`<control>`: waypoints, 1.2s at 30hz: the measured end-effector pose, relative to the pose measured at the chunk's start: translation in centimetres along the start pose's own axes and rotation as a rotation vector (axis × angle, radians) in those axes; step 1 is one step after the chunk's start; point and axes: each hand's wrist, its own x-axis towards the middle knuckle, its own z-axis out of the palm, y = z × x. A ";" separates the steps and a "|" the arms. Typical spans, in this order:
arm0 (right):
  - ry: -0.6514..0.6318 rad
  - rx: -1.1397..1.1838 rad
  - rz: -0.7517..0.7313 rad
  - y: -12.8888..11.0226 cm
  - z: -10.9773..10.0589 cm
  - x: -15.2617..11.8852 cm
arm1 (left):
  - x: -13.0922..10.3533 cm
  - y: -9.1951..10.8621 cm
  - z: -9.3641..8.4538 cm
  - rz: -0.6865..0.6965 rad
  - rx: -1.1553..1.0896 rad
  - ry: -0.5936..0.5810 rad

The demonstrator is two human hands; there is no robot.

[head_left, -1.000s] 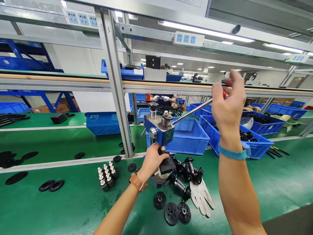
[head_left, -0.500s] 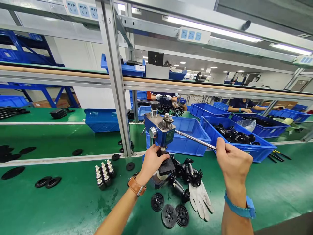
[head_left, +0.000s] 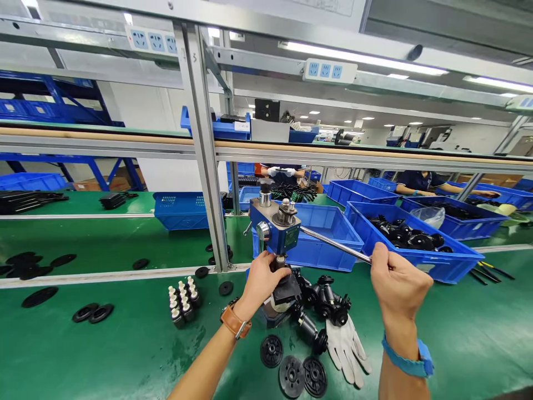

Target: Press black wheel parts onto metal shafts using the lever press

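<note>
A blue arbor press (head_left: 275,228) stands on the green bench before me. My right hand (head_left: 398,283) is closed in a fist round the end of its long metal lever (head_left: 333,243), which slopes down to the right. At the press ram, my left hand (head_left: 264,280) curls in from the left, its thumb across the front. What those fingers hold is hidden behind the hand. Below them is a dark block (head_left: 287,290) on the press base. Black wheel assemblies with grey shafts (head_left: 307,323) lie to the right. Several loose black discs (head_left: 291,376) lie in front.
A white glove (head_left: 348,351) lies beside the assemblies. Black parts with white tops (head_left: 183,303) stand grouped at left. Blue bins (head_left: 333,261) sit behind the press, one holding black parts (head_left: 410,236). A metal post (head_left: 204,150) rises left of the press. Two co-workers are across the bench.
My view has shifted slightly, so the scene sits a little lower and further right. Both hands keep their places on the lever and at the ram; the lever angle looks nearly the same.
</note>
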 end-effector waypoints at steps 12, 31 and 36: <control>-0.699 0.458 0.034 -1.9 -1.9 -11.1 | -7.1 3.8 3.6 0.262 -0.072 -0.221; -0.542 0.442 0.619 11.2 3.5 9.1 | -15.1 -2.1 5.7 -0.040 -0.272 -0.186; -0.915 0.189 0.428 7.8 6.3 -4.5 | -16.0 -3.3 5.2 -0.117 -0.277 -0.201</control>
